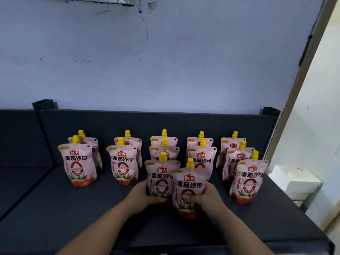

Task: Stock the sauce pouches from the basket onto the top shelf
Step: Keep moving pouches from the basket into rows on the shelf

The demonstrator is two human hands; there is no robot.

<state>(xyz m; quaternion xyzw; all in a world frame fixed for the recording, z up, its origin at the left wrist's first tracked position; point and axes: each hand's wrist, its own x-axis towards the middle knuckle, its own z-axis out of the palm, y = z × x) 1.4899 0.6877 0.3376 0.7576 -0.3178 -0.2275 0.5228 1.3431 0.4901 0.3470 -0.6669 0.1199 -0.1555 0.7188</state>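
Two bare forearms reach up from the bottom of the view onto a dark shelf [55, 208]. The right hand [206, 197] wraps around the lower half of the nearest pouch [188, 188], a pink sauce pouch with a yellow cap; its fingers [189, 198] curl across the printed front. This pouch stands with its long axis upright, leaning slightly, just ahead of the fourth column and forward of every other pouch. The left hand [147, 192] cups the base of the neighbouring pouch [161, 179], which heads the middle column and touches the nearest one on its left. Most of the left fingers are hidden behind that pouch, so their grip is probably closed rather than certainly so. To seat the nearest pouch in line, it needs to travel straight away from the person. Farther back, eleven more pouches stand in five columns against the dark back panel [147, 122], beneath a pale wall [165, 61]. No basket is in view.
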